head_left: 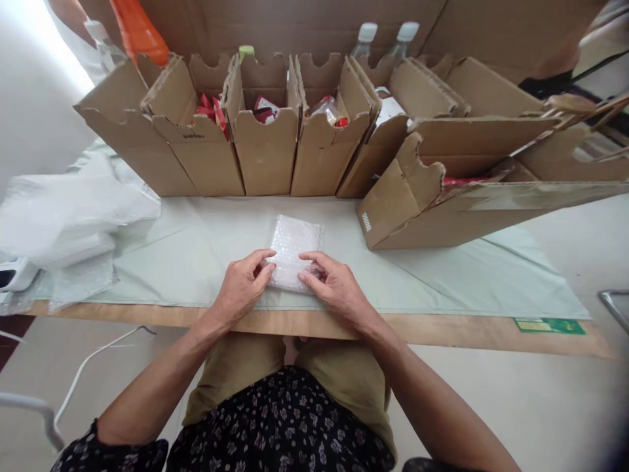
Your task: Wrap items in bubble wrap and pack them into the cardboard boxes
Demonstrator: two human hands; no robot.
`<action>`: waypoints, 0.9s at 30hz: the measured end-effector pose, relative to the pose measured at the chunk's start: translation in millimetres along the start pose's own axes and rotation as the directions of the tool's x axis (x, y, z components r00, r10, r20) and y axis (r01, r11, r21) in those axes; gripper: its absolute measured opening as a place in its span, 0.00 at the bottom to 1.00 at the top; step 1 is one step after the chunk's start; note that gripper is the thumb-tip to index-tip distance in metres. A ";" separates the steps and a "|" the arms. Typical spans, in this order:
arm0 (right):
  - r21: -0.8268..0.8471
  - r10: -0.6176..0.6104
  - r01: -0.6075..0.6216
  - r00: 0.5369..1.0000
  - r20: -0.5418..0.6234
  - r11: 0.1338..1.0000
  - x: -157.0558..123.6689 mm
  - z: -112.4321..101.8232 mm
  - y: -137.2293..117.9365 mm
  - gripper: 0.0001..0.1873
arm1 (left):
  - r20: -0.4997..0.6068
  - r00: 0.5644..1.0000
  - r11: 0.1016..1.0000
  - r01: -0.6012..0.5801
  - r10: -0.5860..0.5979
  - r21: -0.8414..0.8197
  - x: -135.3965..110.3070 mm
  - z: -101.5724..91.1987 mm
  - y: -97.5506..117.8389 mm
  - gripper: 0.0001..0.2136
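A flat, squarish bubble-wrap bag [295, 239] lies on the pale green cloth in front of me, close to the table's front edge. At its lower left side, my left hand [247, 278] has thumb and forefinger curled onto the edge. My right hand [333, 278] grips the lower right side in the same manner, its thumb and forefinger lying over the plastic. Whether anything is inside the bag I cannot tell. The remaining fingers of both hands are mostly hidden beneath.
Several open cardboard boxes [268, 154] stand in a row behind, some with red packets inside. Another cardboard box [393, 219] sits angled at the right. Clear plastic bags [73, 213] are piled at the left, beside a small white device [18, 274]. Capped bottles [364, 40] show at the back.
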State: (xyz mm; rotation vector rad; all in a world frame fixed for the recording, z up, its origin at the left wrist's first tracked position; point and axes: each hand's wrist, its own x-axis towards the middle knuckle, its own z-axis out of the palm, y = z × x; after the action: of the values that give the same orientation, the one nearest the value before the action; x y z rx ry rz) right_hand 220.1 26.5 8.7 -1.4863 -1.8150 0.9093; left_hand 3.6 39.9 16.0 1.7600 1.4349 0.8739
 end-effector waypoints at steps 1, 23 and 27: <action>-0.057 -0.046 0.043 0.998 -0.048 0.997 -3.2 0.0 0.0 0.18 | 0.000 1.000 1.000 -0.002 0.002 0.025 2.7 1.6 -0.4 0.16; -0.261 -0.180 0.183 0.983 0.032 0.948 -14.0 -22.0 -6.7 0.17 | 0.265 0.947 0.976 -0.207 0.182 0.068 12.2 -12.1 -1.4 0.21; -0.532 -0.365 0.294 0.930 -0.032 0.794 -14.5 -15.6 -4.8 0.20 | 0.221 0.968 0.981 -0.147 0.116 0.129 33.0 -2.5 2.8 0.21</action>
State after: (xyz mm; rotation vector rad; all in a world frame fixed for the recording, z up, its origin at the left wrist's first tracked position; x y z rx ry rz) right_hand 232.6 13.6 21.0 -1.4114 -2.2345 0.1344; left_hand 8.3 72.3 22.1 2.0103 1.2795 0.6375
